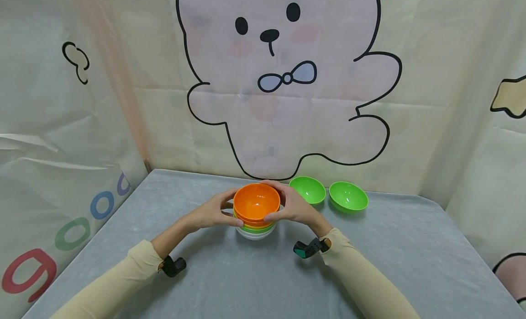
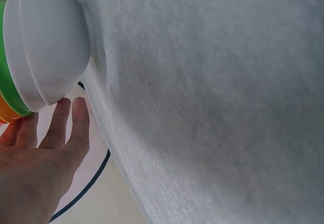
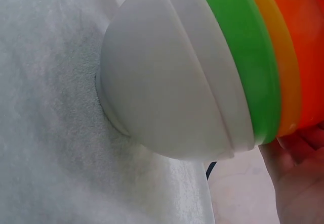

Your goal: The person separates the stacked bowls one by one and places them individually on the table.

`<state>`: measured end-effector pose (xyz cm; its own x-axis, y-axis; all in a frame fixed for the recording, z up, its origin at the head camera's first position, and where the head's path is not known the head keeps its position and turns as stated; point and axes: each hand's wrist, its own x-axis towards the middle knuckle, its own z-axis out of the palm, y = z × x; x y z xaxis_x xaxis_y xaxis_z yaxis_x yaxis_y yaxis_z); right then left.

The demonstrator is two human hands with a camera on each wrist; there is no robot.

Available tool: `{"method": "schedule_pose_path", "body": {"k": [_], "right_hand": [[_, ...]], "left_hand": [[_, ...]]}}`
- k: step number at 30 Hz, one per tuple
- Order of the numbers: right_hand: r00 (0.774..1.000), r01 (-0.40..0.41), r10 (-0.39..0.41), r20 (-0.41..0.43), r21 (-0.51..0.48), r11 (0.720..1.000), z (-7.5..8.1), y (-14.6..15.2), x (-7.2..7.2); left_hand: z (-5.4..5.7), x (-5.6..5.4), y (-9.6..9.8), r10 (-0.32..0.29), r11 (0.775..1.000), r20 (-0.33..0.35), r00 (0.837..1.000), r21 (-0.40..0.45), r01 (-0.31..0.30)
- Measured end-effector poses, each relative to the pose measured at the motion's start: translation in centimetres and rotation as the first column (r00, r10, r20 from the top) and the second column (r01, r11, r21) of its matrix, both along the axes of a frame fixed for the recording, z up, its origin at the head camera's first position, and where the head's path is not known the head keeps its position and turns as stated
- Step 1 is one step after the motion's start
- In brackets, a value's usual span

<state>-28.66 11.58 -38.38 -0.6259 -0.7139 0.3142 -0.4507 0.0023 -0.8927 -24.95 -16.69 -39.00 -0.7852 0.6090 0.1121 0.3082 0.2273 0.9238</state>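
A stack of nested bowls stands upright on the table, between my two hands. On top is an orange bowl (image 1: 256,202), its inside bare. Under it show a yellow-orange rim (image 3: 284,57), a green bowl (image 3: 248,62) and white bowls (image 3: 157,77) at the bottom, whose foot meets the cloth in both wrist views. My left hand (image 1: 213,212) holds the stack from the left, thumb at the front and fingers spread along its far side. From the right, my right hand (image 1: 293,204) grips the upper part, thumb on the orange bowl's front, fingers behind.
Two separate green bowls, a left one (image 1: 307,189) and a right one (image 1: 348,197), stand at the table's back edge, right of the stack. A grey cloth covers the table (image 1: 246,282). Behind it hangs a curtain (image 1: 427,140) with a cartoon bear.
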Motion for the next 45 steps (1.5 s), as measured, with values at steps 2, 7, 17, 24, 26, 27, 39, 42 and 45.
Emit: {"method": "schedule_pose_path", "body": {"k": [2, 7, 17, 24, 26, 27, 39, 42, 45], "right_hand": [[1.0, -0.004, 0.004, 0.003, -0.018, 1.0, 0.1, 0.1, 0.0], [1.0, 0.004, -0.003, 0.015, -0.054, 0.999, 0.1, 0.4, -0.3], [0.999, -0.008, 0.015, 0.045, -0.147, 0.989, 1.3, 0.9, -0.5], [0.996, 0.068, -0.055, 0.071, -0.189, 0.98, 2.5, 2.6, -0.4], [0.995, 0.085, -0.075, 0.061, -0.19, 0.978, 2.7, 3.2, -0.5], [0.995, 0.092, -0.083, 0.057, -0.188, 0.978, 2.7, 3.5, -0.5], [0.984, 0.175, -0.171, 0.042, -0.145, 0.974, 2.4, 7.2, -0.4], [0.981, 0.19, -0.184, 0.054, -0.138, 0.972, 2.2, 8.0, -0.2], [0.98, 0.199, -0.194, 0.053, -0.129, 0.971, 1.9, 8.8, -0.1]], "left_hand": [[0.0, 0.0, 0.0, 0.003, 1.0, 0.001, 1.0, -0.001, -0.003], [0.0, 0.0, 0.1, 0.007, 1.0, 0.003, 1.0, 0.0, -0.007], [0.1, 0.1, 0.1, -0.004, 1.0, 0.014, 1.0, 0.018, 0.004], [-0.1, -0.2, 0.3, -0.012, 1.0, 0.0, 1.0, -0.006, 0.012], [-0.1, -0.2, 0.3, -0.015, 1.0, -0.002, 1.0, -0.01, 0.015], [-0.1, -0.2, 0.3, -0.014, 1.0, -0.002, 1.0, -0.009, 0.014], [-0.1, -0.1, 0.1, 0.002, 1.0, 0.003, 1.0, -0.006, -0.002], [-0.1, -0.1, 0.1, 0.003, 1.0, 0.004, 1.0, -0.009, -0.003], [0.0, -0.1, 0.0, 0.002, 1.0, 0.007, 1.0, -0.008, -0.002]]}}
